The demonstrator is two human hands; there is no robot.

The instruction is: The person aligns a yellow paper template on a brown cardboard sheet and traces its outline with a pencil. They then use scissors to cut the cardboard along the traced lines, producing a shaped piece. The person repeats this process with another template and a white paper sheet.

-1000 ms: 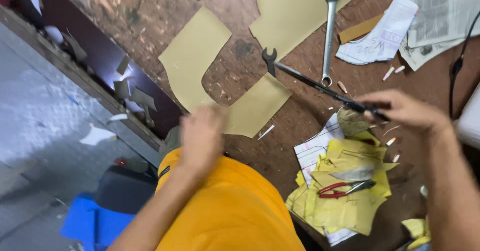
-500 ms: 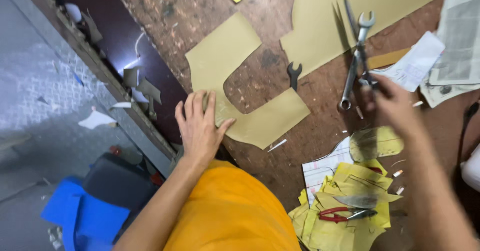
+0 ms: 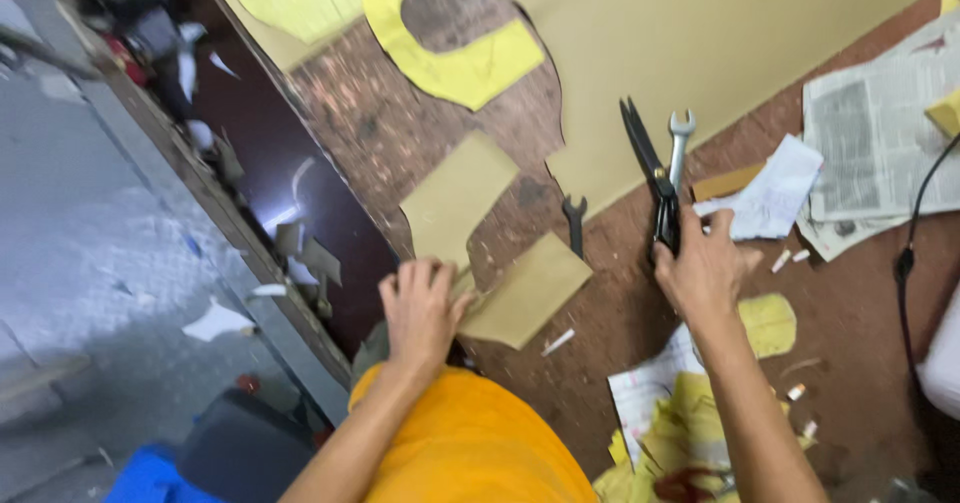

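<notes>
My left hand (image 3: 420, 313) lies flat, fingers spread, on the near end of a curved tan sheet (image 3: 500, 253) at the workbench edge. My right hand (image 3: 703, 268) grips the handles of long black scissors (image 3: 648, 168), whose blades point away across the bench toward a large tan sheet (image 3: 680, 53). A silver spanner (image 3: 678, 148) lies just right of the blades. A small black spanner (image 3: 575, 225) rests between my hands, beside the tan sheet.
A yellow cut-out piece (image 3: 470, 63) lies at the far side. Newspaper (image 3: 880, 133), a white paper slip (image 3: 775, 198) and a black cable (image 3: 915, 233) sit right. Yellow scraps (image 3: 700, 433) pile near me. The bench edge (image 3: 250, 233) drops to grey floor on the left.
My right hand let go of the long dark tool it held a second ago and now holds the scissors. My left hand came down flat on the tan sheet.
</notes>
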